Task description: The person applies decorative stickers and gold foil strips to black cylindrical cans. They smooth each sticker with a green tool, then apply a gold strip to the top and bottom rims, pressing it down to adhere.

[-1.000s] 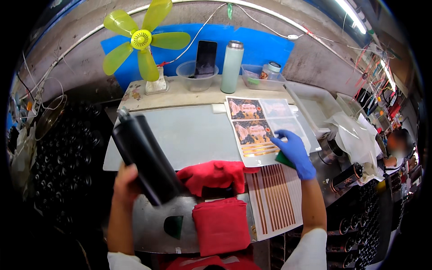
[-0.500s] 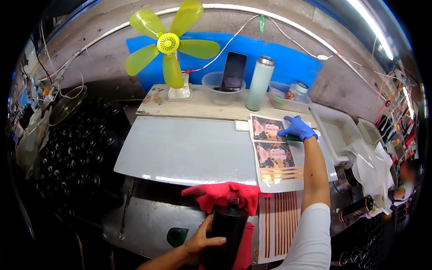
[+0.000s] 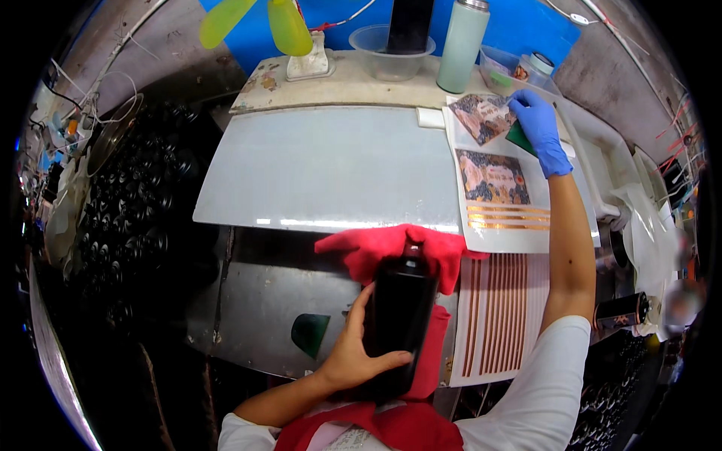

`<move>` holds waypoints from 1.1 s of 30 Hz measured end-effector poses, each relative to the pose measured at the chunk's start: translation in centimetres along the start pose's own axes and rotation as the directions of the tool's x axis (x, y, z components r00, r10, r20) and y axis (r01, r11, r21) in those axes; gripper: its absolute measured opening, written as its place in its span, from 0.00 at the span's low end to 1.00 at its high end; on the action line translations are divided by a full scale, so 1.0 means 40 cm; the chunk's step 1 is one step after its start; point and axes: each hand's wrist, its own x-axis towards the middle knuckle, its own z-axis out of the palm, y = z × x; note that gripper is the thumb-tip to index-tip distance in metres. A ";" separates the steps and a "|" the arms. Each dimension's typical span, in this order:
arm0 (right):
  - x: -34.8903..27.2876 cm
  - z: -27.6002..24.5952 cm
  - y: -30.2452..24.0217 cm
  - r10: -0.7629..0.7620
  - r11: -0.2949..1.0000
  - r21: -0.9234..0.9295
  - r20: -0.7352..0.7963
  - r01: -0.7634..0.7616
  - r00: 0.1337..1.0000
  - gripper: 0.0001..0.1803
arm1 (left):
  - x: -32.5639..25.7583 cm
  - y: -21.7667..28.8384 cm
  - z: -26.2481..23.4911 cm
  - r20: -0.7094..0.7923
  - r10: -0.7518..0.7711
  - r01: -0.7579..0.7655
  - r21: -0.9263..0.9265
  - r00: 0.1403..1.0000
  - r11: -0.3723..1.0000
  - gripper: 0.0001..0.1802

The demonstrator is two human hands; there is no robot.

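Left hand: grasping black bottle, near middle, against red cloth | Gloved right hand: grasping green scraper, fingertips at corner of tilted picture | Picture: far right, on white sheet

Bottle: black, glossy, narrow neck pointing away, toward red cloth. Decal: pink on dark pattern, askew over white sheet's upper part. Scraper: green, partly hidden.
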 end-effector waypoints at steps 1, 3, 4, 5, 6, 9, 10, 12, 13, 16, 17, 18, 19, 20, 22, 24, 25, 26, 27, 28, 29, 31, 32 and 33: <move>-0.024 -0.031 -0.047 -0.007 1.000 -0.024 -0.010 0.006 1.000 0.10 | 0.002 0.002 0.001 -0.005 -0.011 0.011 0.090 1.000 0.996 0.55; -0.083 -0.071 -0.157 -0.036 0.998 -0.044 -0.029 0.035 0.999 0.10 | 0.000 -0.020 -0.006 -0.025 0.002 0.002 0.149 1.000 0.989 0.57; -0.111 -0.101 -0.203 -0.056 0.997 -0.057 -0.023 0.055 0.998 0.10 | 0.002 -0.029 -0.007 -0.012 0.022 -0.021 0.125 1.000 0.992 0.56; -0.143 -0.128 -0.244 -0.075 0.995 -0.067 -0.016 0.073 0.997 0.10 | 0.006 -0.034 -0.008 0.000 0.040 -0.040 0.102 0.999 0.994 0.56; -0.176 -0.151 -0.284 -0.093 0.993 -0.071 -0.006 0.092 0.996 0.10 | 0.009 -0.034 -0.008 0.006 0.057 -0.057 0.082 0.998 0.995 0.55; -0.292 -0.246 -0.417 -0.258 0.953 -0.147 0.055 0.264 0.965 0.09 | 0.024 -0.035 -0.012 0.079 0.042 -0.038 -0.048 0.996 0.998 0.53; -0.331 -0.275 -0.456 -0.268 0.949 -0.141 0.105 0.281 0.958 0.09 | 0.026 -0.035 -0.012 0.103 0.029 -0.018 -0.104 0.994 0.994 0.53; -0.403 -0.341 -0.550 -0.186 0.973 -0.083 0.275 0.216 0.943 0.08 | 0.019 -0.026 -0.007 0.083 0.009 0.001 -0.118 0.996 0.993 0.53; -0.433 -0.373 -0.604 -0.103 0.991 -0.036 0.397 0.128 0.912 0.07 | 0.012 -0.035 -0.007 0.051 0.036 -0.031 -0.092 0.998 0.995 0.54; -0.528 -0.437 -0.692 -0.112 0.992 0.106 0.525 0.066 0.844 0.05 | -0.011 -0.043 -0.015 0.023 0.378 -0.379 0.107 0.925 0.919 0.55; -0.558 -0.437 -0.707 -0.137 0.989 0.115 0.552 0.088 0.822 0.05 | -0.027 -0.005 -0.035 0.122 0.459 -0.473 0.137 0.880 0.870 0.55; -0.575 -0.426 -0.718 -0.197 0.978 0.170 0.581 0.119 0.789 0.05 | -0.058 0.048 -0.049 0.198 0.526 -0.559 0.196 0.827 0.806 0.54; -0.588 -0.415 -0.727 -0.197 0.978 0.183 0.632 0.102 0.749 0.05 | -0.081 0.090 -0.037 0.183 0.516 -0.546 0.196 0.837 0.815 0.49; -0.601 -0.409 -0.732 -0.181 0.981 0.178 0.678 0.079 0.712 0.06 | -0.097 0.128 -0.019 0.180 0.507 -0.535 0.178 0.843 0.826 0.45; -0.626 -0.379 -0.725 -0.149 0.984 0.179 0.720 0.027 0.678 0.08 | -0.112 0.160 -0.002 0.226 0.474 -0.524 0.286 0.851 0.803 0.36; -0.644 -0.349 -0.707 -0.128 0.983 0.185 0.740 -0.017 0.660 0.09 | -0.109 0.129 -0.002 0.128 0.473 -0.488 0.315 0.872 0.814 0.11; -0.638 -0.338 -0.699 -0.076 0.986 0.155 0.756 -0.064 0.650 0.09 | -0.109 0.122 -0.008 0.078 0.407 -0.408 0.331 0.910 0.851 0.08; -0.636 -0.322 -0.681 -0.005 0.972 0.154 0.770 -0.179 0.638 0.09 | -0.111 0.118 -0.014 0.020 0.342 -0.327 0.346 0.940 0.879 0.06; -0.639 -0.301 -0.650 0.064 0.944 0.153 0.785 -0.293 0.616 0.09 | -0.106 0.105 -0.020 -0.015 0.280 -0.266 0.268 0.960 0.926 0.05; -0.644 -0.278 -0.619 0.130 0.903 0.148 0.800 -0.403 0.586 0.09 | -0.093 0.087 -0.027 -0.046 0.215 -0.203 0.185 0.976 0.961 0.05; -0.652 -0.256 -0.590 0.168 0.836 0.196 0.798 -0.513 0.579 0.08 | -0.080 0.075 -0.030 -0.068 0.147 -0.140 0.099 0.987 0.985 0.04; -0.663 -0.224 -0.535 0.221 0.687 0.279 0.800 -0.671 0.558 0.08 | -0.049 0.059 -0.035 -0.058 0.118 -0.114 0.074 0.991 0.991 0.05; -0.666 -0.204 -0.522 0.232 0.624 0.323 0.793 -0.711 0.564 0.09 | -0.035 0.053 -0.041 -0.064 0.103 -0.098 0.068 0.993 0.993 0.05; -0.671 -0.187 -0.513 0.245 0.557 0.365 0.786 -0.745 0.568 0.09 | -0.020 0.044 -0.039 -0.095 0.136 -0.130 0.068 0.986 0.989 0.07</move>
